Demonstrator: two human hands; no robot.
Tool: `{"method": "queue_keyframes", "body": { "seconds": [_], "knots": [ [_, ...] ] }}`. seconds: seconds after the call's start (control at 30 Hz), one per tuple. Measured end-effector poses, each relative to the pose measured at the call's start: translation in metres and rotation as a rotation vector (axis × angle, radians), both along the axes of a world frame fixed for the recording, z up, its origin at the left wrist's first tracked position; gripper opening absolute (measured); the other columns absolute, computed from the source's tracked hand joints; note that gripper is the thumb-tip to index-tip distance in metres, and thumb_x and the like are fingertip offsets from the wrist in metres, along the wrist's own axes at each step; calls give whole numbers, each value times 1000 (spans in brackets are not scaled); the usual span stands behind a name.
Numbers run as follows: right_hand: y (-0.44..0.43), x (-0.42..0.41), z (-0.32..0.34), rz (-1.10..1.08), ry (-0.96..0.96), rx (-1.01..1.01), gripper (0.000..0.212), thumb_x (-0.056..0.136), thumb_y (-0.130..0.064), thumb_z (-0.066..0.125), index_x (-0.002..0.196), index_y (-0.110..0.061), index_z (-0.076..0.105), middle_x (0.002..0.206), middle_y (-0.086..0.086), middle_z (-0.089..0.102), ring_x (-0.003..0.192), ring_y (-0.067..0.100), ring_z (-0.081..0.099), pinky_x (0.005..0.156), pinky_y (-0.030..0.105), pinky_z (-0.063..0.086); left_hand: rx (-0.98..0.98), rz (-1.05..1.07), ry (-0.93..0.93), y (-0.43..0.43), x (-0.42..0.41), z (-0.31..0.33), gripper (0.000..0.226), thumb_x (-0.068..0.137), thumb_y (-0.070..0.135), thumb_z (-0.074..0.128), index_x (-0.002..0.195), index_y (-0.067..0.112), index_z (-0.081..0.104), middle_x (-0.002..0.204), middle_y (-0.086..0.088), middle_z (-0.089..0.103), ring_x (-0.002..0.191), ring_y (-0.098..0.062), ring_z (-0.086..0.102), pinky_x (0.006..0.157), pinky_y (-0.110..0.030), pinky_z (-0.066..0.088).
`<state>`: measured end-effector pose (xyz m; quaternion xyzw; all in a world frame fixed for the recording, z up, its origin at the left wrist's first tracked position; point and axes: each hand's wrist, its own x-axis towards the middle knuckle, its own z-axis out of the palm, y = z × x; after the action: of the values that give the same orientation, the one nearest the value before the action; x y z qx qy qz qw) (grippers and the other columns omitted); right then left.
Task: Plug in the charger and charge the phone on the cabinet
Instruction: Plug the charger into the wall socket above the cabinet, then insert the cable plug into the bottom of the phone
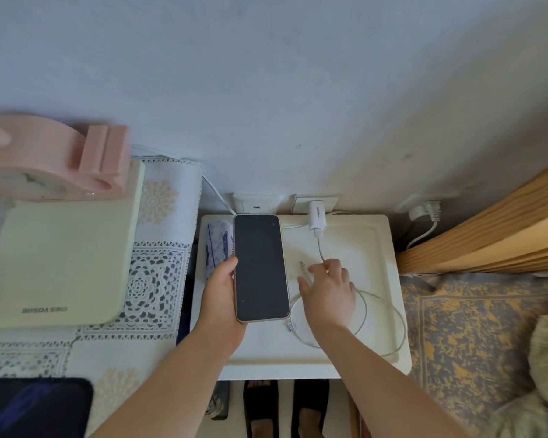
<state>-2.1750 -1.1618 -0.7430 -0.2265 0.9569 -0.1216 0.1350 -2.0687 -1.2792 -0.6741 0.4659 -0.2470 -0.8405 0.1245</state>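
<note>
My left hand [222, 289] grips a phone [260, 267] with a dark screen, holding it flat just above the white cabinet top [377, 248]. A white charger [316, 214] sits in a wall socket [329, 202] behind the cabinet. Its white cable [380, 311] runs down from the charger and lies in loops on the cabinet. My right hand [328, 290] is over the cable with fingers spread, fingertips beside the cable's plug end [302, 266]. I cannot tell whether the fingers touch the plug.
A second wall socket [255, 202] is left of the charger. A blue-patterned tissue pack [217, 245] lies on the cabinet's left side. A lace-covered table with a cream device [60, 263] and pink holder [54, 159] stands left. A bed [475, 336] lies right.
</note>
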Motion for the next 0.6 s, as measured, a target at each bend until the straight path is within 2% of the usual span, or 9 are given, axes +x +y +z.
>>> {"method": "queue_keyframes", "body": {
  "seconds": [0.1,0.2,0.3,0.37,0.43,0.53,0.6],
  "knots": [
    [1,5,1,62,40,31,23,95,-26,49,108,-17,66,116,3,56,104,24,53,89,35,41,10,-26,-5,0,3,0,38,96,35,40,94,26,77,101,-4,77,89,-22,73,78,-42,52],
    [5,16,17,37,-1,-129,17,94,-26,52,101,-17,65,102,0,65,93,23,60,83,34,43,4,-40,-12,1,3,5,34,96,34,41,104,22,72,100,-4,77,89,-23,73,75,-41,54],
    [15,36,42,9,-49,-296,12,92,-23,55,99,-18,64,91,-4,69,82,19,62,70,31,45,0,-36,-11,2,1,17,33,96,32,41,97,22,73,90,-3,78,80,-21,75,61,-34,58],
    [26,48,63,-47,-61,-401,12,92,-22,57,101,-19,64,91,-8,68,79,10,59,64,23,46,-10,-38,1,1,-2,31,40,96,31,42,84,24,78,86,-2,78,76,-20,75,56,-33,58],
    [37,58,87,-102,-60,-475,12,92,-23,58,103,-21,63,92,-12,65,80,3,55,63,14,41,-39,-48,5,-1,-2,50,44,95,32,42,73,26,80,84,-1,78,75,-19,75,64,-36,55],
    [52,63,128,-178,-131,-573,14,93,-24,55,105,-22,62,94,-13,64,86,4,58,72,18,46,-80,-52,40,-1,0,86,45,94,32,42,69,26,79,80,0,78,74,-19,74,68,-37,52],
    [58,63,158,-203,-164,-652,15,94,-23,54,108,-22,61,96,-13,64,88,1,59,75,15,47,-105,-44,67,1,2,113,42,93,32,43,72,25,79,83,-1,78,76,-21,74,71,-39,53]
  ]
}}
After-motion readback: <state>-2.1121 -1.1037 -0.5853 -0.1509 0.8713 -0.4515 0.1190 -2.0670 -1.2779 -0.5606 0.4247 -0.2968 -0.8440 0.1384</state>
